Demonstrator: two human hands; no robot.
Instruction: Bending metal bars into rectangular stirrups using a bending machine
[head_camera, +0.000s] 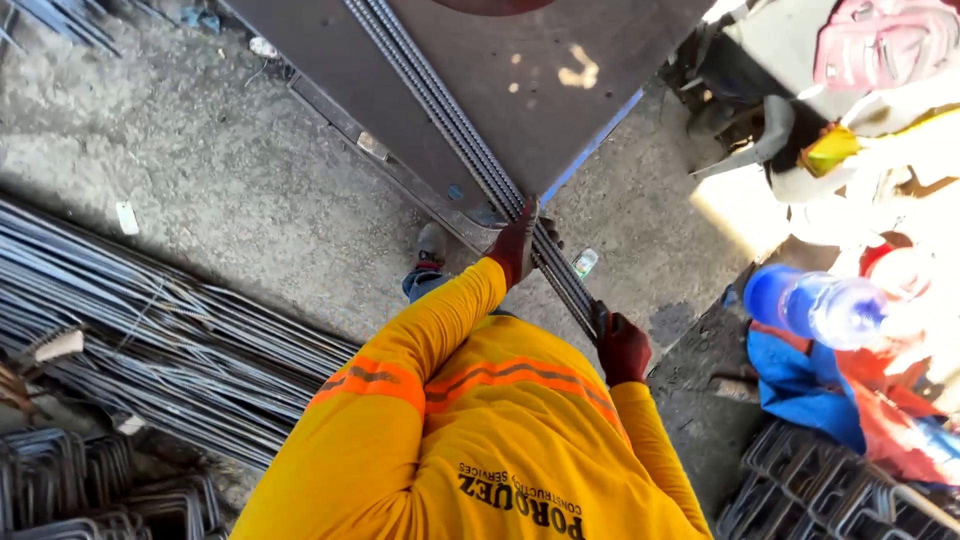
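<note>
Left hand (517, 247) in a dark red glove, fingers wrapped around a bundle of ribbed steel bars (470, 140), right hand (622, 347) gloved too, fingers closed on the same bars nearer the body, bars running beyond the fingers across a brown metal surface (540, 70), loose rebar pile (150, 330) on the concrete floor (230, 180) left of the fingers

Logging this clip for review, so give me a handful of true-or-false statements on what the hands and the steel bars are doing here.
1. Both hands wear dark red gloves. True: left hand, right hand.
2. Each hand closes its grip on the bundle of ribbed grey steel bars. True.
3. The bundle lies flat on the concrete floor. False: it rests across the brown metal tabletop.
4. The sleeves are blue. False: the yellow long-sleeved shirt with orange bands covers both arms.
5. A blue plastic bottle lies to the right. True.
</note>
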